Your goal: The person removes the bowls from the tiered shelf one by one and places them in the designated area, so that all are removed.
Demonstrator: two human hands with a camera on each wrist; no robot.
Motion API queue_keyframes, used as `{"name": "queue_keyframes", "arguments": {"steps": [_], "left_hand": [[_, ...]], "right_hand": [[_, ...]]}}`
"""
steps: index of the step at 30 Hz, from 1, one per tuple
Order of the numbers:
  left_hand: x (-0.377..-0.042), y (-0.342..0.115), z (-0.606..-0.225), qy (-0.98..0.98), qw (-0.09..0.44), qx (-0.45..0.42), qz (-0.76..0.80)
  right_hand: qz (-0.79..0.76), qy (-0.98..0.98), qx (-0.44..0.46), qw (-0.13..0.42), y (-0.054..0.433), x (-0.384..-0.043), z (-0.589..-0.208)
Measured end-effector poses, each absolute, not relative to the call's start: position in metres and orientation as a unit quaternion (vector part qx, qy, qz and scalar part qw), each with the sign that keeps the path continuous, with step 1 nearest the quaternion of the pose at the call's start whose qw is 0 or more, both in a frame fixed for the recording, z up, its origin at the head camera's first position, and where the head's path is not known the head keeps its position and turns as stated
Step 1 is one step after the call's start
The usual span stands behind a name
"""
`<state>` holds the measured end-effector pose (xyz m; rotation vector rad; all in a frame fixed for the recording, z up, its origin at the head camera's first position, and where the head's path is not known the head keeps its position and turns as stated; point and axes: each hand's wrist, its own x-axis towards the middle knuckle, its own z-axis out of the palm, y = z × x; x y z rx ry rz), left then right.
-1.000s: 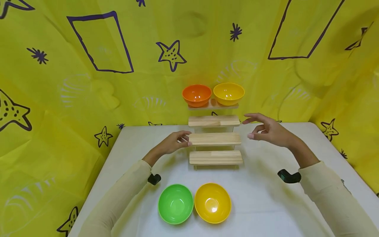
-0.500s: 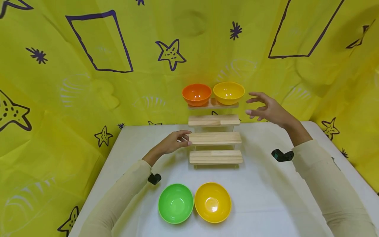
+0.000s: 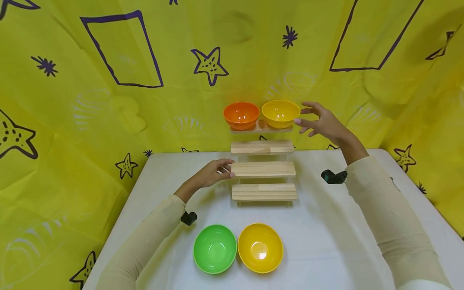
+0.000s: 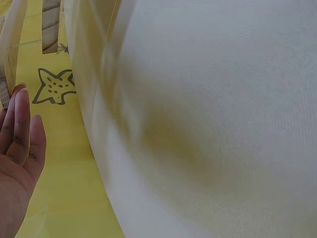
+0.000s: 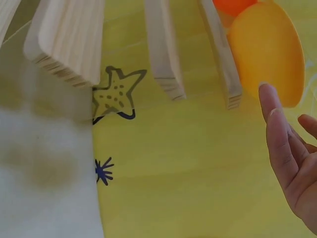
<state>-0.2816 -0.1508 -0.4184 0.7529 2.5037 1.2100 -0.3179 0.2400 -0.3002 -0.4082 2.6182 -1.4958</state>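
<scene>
1. Four glossy, round bowls face you: the orange bowl [image 3: 241, 116] and upper yellow bowl [image 3: 280, 114] side by side on the top plank [image 3: 261, 129], the green bowl [image 3: 215, 249] and front yellow bowl [image 3: 260, 247] close together on the worktop [image 3: 319, 257].
2. Your right hand [image 3: 324, 123] is at the upper yellow bowl's right side, thumb and fingers spread wide; you cannot tell whether they touch its smooth, curved wall.
3. Your left hand [image 3: 212, 174] has its fingertips at the left end of the third plank down [image 3: 263, 169], fingers fairly straight.
4. The planks are pale, grained wood with rounded corners, stepping up away from you.
5. Both upper bowls overhang the top plank's ends; the creased yellow backdrop [image 3: 174, 48] rises close behind them.
6. White worktop stretches between the lowest plank [image 3: 264, 192] and the front bowls, and more widely rightward, below your right sleeve [image 3: 384, 209].
</scene>
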Motion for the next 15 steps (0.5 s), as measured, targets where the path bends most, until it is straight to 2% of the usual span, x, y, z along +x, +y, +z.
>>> {"name": "queue_keyframes", "arguments": {"steps": [15], "left_hand": [[-0.283,-0.152,-0.418,0.858,0.136,0.259,0.422]], "right_hand": [[-0.507,0.848,-0.126,0.086,0.217,-0.335,-0.297]]}}
